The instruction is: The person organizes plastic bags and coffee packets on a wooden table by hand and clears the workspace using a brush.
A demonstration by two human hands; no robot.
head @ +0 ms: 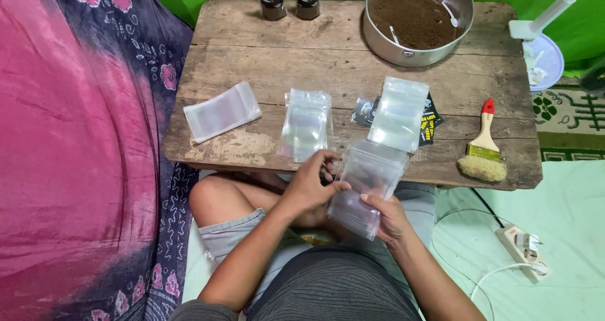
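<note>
Fingers (328,170) of both hands pinched around a clear plastic pouch (367,185) (left hand (310,185) at its upper edge, right hand (389,219) beneath)

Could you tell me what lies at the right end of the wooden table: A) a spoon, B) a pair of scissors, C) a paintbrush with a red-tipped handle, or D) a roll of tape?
C: a paintbrush with a red-tipped wooden handle lies near the table's right edge.
</note>
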